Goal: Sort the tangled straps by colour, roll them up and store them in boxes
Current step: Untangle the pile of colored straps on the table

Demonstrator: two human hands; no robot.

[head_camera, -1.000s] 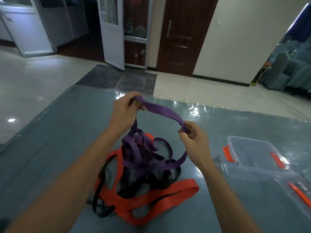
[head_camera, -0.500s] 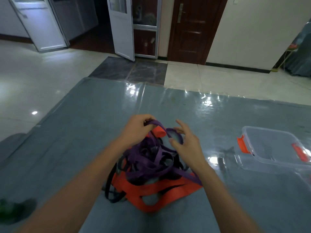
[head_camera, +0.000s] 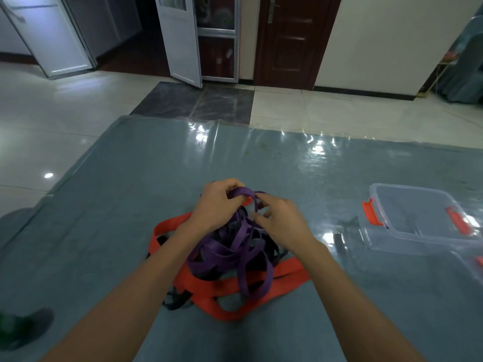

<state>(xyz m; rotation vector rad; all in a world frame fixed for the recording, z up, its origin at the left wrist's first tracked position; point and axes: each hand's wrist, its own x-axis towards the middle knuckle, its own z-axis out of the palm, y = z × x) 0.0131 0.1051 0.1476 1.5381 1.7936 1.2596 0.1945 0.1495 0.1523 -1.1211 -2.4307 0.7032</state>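
left grip (head_camera: pixel 219 205): is curling its fingers round a raised loop of the purple strap (head_camera: pixel 230 253) at the top of the heap; holding it firmly.
right grip (head_camera: pixel 283 222): is sitting just beside the left grip, fingers half curled, forefinger touching the same loop; cannot tell whether it is pinching or only touching.
purple strap: the held loop is running across between the two grips; the rest is coiling below them and back toward the body, on top of the heap.
orange strap (head_camera: pixel 287 270): is lying under the purple coils, below both grips, spreading out flat on the desk (head_camera: pixel 156 178).
black strap (head_camera: pixel 177 300): is threading through the bottom of the heap, showing below the left grip.
box (head_camera: pixel 407 188): is standing lidless on the desk, well apart to the right of the right grip.
key relation: the purple length is trailing down and bodyward from the grips, so, by my judgement, the pull is needing to go up and away from the heap.
nearer hand: the right grip is lying nearer the box.
progress: judging early, all three colours being tangled together.
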